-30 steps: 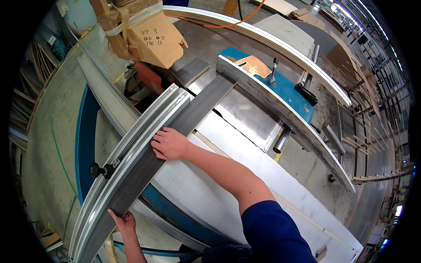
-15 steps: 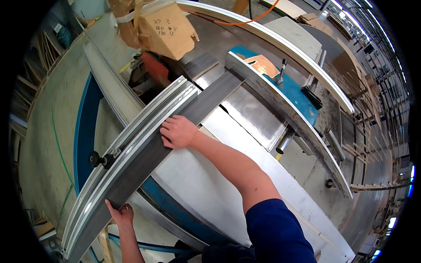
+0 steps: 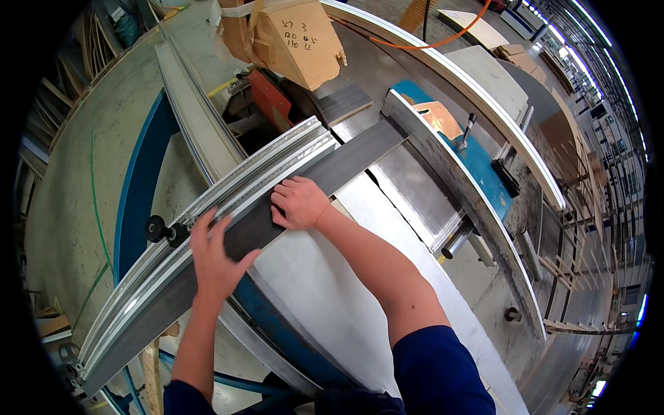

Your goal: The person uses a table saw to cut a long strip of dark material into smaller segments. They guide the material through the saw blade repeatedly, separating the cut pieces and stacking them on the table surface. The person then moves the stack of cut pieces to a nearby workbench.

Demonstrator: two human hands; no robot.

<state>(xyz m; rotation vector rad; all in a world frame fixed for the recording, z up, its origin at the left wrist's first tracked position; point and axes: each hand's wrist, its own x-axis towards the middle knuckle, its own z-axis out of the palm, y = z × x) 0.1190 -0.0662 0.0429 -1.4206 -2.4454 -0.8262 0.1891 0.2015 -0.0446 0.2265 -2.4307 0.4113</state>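
Left hand (image 3: 216, 268) moved up board (image 3: 254, 232), partly covering fence (image 3: 266, 173) near black knob (image 3: 156, 228).

A woodworking workshop in a large industrial hall. A wide metal machine surface (image 3: 321, 283) spreads toward six o'clock, and near the centre a dark board (image 3: 356, 158) lies along a metal rail (image 3: 266, 185). Boards (image 3: 99, 38) stand stacked on edge at ten o'clock, wooden slats (image 3: 555, 272) jut out at three, and rows of ceiling lights (image 3: 577, 62) recede at two.
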